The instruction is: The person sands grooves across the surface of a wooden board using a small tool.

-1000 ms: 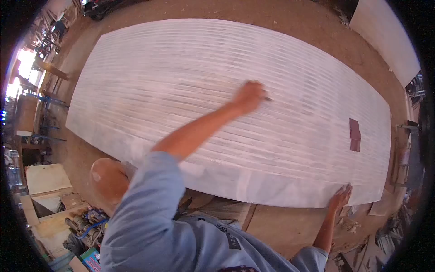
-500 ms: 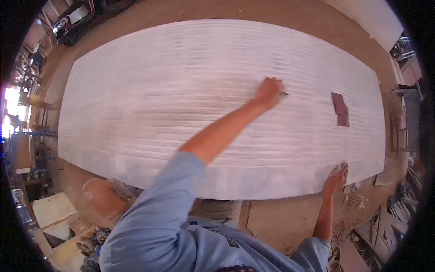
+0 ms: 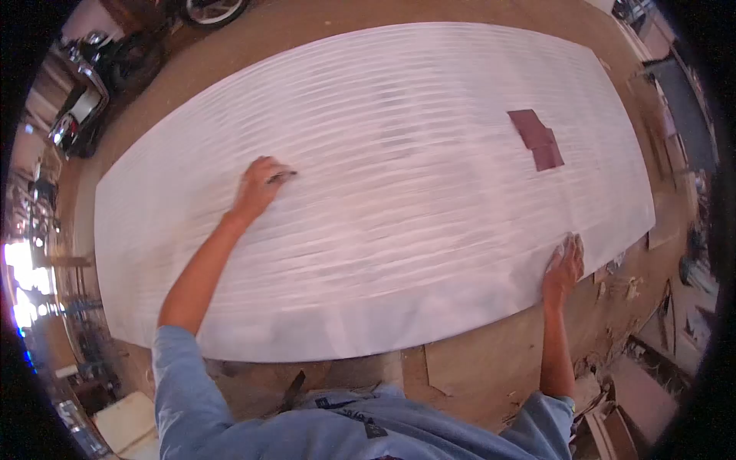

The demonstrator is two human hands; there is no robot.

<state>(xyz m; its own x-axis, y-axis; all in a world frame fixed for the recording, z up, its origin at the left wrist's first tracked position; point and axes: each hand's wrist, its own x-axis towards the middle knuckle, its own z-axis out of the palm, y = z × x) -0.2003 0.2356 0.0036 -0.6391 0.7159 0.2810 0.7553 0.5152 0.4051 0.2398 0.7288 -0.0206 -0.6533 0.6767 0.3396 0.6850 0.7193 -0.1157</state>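
A large white panel (image 3: pixel 368 314) with many long, narrow parallel grooves lies in front of me. My left hand (image 3: pixel 258 188) is closed on a small, dark, thin piece (image 3: pixel 281 176) that looks like folded sandpaper, partly hidden by the fingers. It is over the left half of the grooved surface. My right hand (image 3: pixel 563 268) rests flat near the panel's front right edge, fingers stretched and whitened with dust, holding nothing. Two overlapping maroon sandpaper sheets (image 3: pixel 537 139) lie on the panel's right part, beyond my right hand.
A motorcycle (image 3: pixel 84 107) stands at the far left, and a wheel (image 3: pixel 213 11) shows at the top. Brown floor (image 3: pixel 491 353) surrounds the panel. Boards and clutter (image 3: pixel 613 414) lie at the lower right. A pale board (image 3: pixel 123 422) is at the lower left.
My left hand has swept left along the grooves with the dark piece. My right hand stays by the front right edge. The view has turned, tilting the panel.
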